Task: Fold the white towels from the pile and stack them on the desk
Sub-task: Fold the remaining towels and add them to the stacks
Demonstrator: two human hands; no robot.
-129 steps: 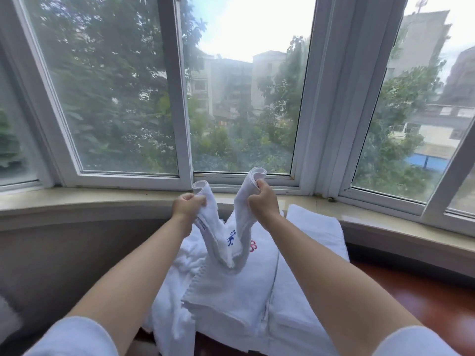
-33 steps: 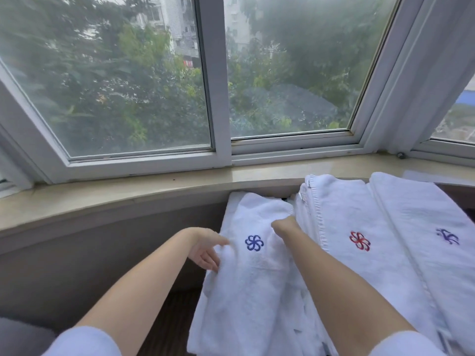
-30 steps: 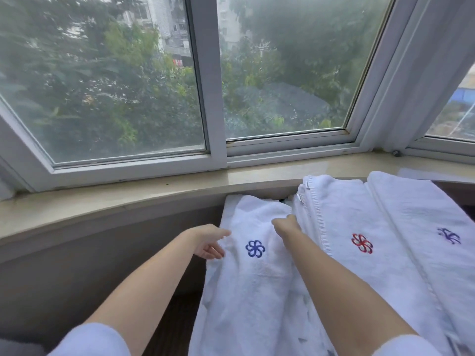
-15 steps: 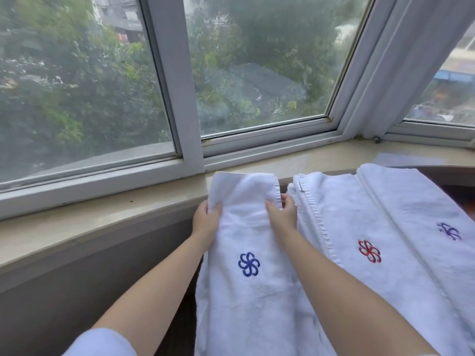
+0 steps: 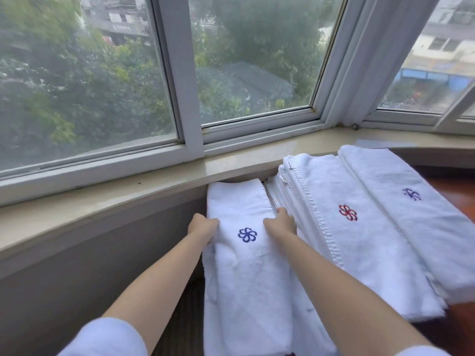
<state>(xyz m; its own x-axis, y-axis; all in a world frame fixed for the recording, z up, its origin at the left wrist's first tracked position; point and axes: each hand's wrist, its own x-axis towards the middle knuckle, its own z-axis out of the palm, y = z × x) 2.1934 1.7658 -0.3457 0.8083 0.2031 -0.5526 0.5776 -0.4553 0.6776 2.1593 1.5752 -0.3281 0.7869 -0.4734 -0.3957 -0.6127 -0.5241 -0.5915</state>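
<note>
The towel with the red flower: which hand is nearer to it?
Right. The right hand lies just left of the red-flower towel; the left hand grips the far side of the blue-flower towel.

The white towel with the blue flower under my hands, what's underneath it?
More white towelling shows beneath the white towel with the blue flower, at its right and lower edges. How many layers, and the surface below, are covered.

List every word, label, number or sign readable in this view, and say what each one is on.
No readable text.
Towel under the hands: blue embroidered flower emblem, no letters.
Middle folded towel: red flower emblem, no letters.
Right folded towel: blue emblem, blurred, no letters made out.
Small tags at the towel edges: too small to read.
Shopfront signs outside: blurred, unreadable.
</note>
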